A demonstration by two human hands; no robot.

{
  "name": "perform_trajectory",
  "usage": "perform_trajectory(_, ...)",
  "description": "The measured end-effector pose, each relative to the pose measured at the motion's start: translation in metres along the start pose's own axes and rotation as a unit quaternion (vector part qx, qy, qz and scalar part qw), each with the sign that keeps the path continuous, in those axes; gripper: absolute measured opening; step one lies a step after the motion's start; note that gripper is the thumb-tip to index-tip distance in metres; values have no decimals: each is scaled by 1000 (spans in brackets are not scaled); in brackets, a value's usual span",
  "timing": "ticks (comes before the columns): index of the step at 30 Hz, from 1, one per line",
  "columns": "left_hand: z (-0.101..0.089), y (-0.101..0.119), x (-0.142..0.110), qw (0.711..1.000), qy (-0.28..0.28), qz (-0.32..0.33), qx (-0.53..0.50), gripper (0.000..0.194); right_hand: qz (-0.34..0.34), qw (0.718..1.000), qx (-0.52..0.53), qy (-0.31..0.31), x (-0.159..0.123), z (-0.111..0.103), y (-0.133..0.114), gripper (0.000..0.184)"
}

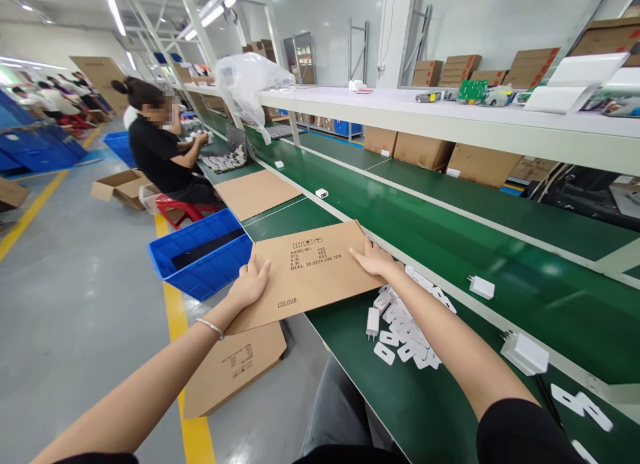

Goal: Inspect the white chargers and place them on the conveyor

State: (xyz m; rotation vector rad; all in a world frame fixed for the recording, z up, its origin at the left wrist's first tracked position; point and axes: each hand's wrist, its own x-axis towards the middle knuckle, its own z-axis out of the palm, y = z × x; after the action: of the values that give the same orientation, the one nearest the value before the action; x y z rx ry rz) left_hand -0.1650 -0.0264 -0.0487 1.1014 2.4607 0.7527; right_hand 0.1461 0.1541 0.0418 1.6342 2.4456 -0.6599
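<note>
A flat brown cardboard sheet [310, 267] with black print lies half on the green worktable [425, 397], its left part hanging over the edge. My left hand [250, 284] rests on its left side, fingers spread flat. My right hand [373, 259] presses flat on its right edge, fingers stretched. Just right of my right forearm lies a pile of several white charger plugs [407, 324].
A second cardboard sheet [233, 371] hangs below the table edge. A blue bin [200, 254] stands on the floor at left. Single white chargers [483, 287] [525, 354] ride the green conveyor belt [500, 251]. A seated person in black [160, 151] works further up the line.
</note>
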Motion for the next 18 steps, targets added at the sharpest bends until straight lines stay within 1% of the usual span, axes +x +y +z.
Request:
perform_trajectory(9, 8, -5, -6, 1000, 9, -22, -1, 84, -10, 999, -14, 36, 3, 20, 6, 94)
perform_trajectory(18, 14, 4, -17, 999, -10, -34, 28, 85, -10, 998, -29, 45, 2, 23, 8, 95)
